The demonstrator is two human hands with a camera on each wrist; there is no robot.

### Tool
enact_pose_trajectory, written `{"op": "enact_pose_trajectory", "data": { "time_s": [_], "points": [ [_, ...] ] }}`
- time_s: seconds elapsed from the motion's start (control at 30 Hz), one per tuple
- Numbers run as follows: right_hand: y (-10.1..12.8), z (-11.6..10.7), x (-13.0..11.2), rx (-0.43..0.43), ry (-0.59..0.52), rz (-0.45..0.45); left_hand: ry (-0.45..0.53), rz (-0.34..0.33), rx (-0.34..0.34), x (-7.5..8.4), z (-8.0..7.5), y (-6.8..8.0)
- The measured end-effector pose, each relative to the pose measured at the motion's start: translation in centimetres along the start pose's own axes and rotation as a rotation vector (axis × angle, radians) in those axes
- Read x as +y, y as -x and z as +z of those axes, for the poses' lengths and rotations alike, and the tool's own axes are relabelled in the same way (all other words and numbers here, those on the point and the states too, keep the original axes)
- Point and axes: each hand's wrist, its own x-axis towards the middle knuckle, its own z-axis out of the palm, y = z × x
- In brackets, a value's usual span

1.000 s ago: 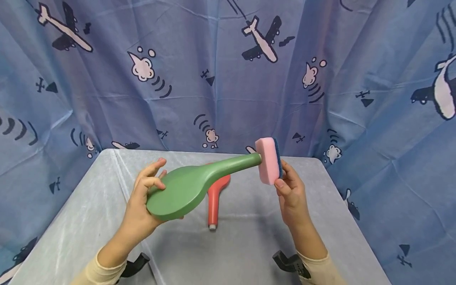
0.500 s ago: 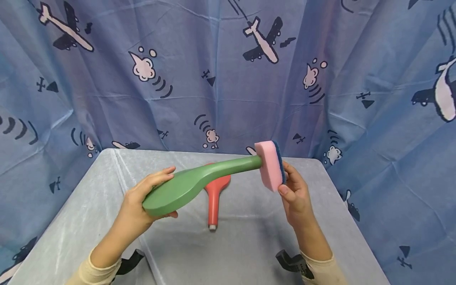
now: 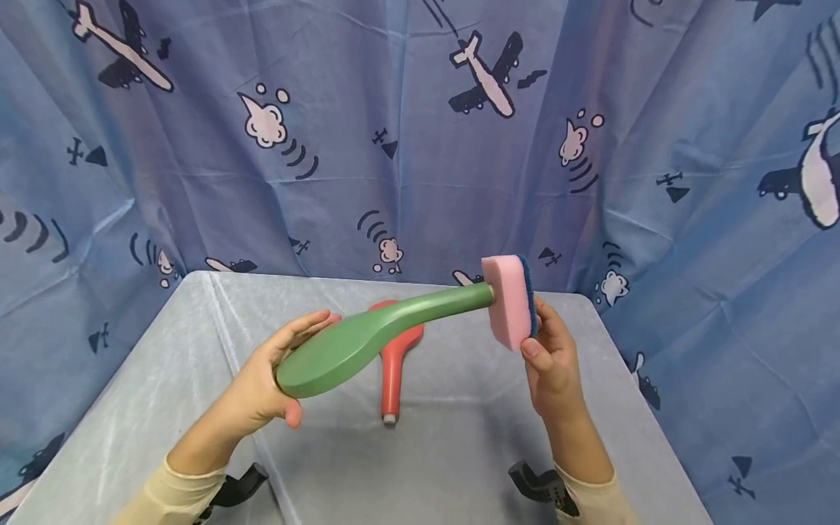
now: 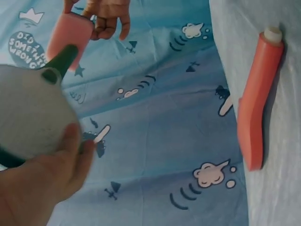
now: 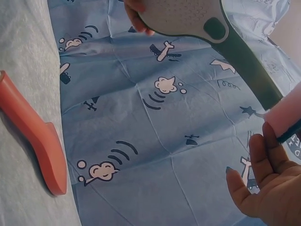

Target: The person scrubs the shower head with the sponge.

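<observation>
While the fingers (image 3: 308,324) of the left hand (image 3: 262,386) curled around the broad head of the green shower head (image 3: 367,337), holding it above the grey table (image 3: 459,437), the right hand (image 3: 551,361) pinched the pink sponge (image 3: 510,300) against the tip of its handle. Judging by this, wiping had reached only the handle's end, with the shaft and head left. A red shower head (image 3: 392,357) lay on the table behind. Compared with a second earlier, the left thumb had dropped beneath the head, and the sponge sat slightly farther right.
</observation>
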Motion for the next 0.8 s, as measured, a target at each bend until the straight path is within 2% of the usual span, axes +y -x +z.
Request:
{"op": "enact_pose_trajectory", "data": {
  "time_s": [0.07,0.13,0.3,0.37,0.47,0.57,0.7,0.8],
  "points": [
    [-0.1,0.0,-0.2,-0.007,-0.015,-0.011,0.084,0.039,0.014,-0.1,0.0,-0.2],
    [0.0,0.0,-0.3,-0.011,-0.022,-0.018,0.174,0.066,0.059,-0.3,0.2,-0.3],
    [0.2,0.4,0.1,-0.008,0.016,-0.002,0.421,0.06,0.243,-0.7,0.9,-0.2],
    [0.3,0.5,0.4,0.001,0.031,0.005,0.497,0.046,0.285,-0.8,1.0,-0.1],
    [0.4,0.7,0.7,0.023,0.036,0.001,0.584,0.01,0.27,-1.0,1.0,0.0],
    [0.4,0.8,1.0,0.056,0.057,-0.01,0.645,-0.034,0.217,-1.0,1.1,0.2],
    [0.3,0.8,1.2,0.1,0.096,0.003,0.658,-0.073,0.142,-0.9,1.5,0.2],
    [0.3,0.7,1.5,0.116,0.129,0.02,0.669,-0.073,0.139,-0.6,2.0,0.3]
  ]
}}
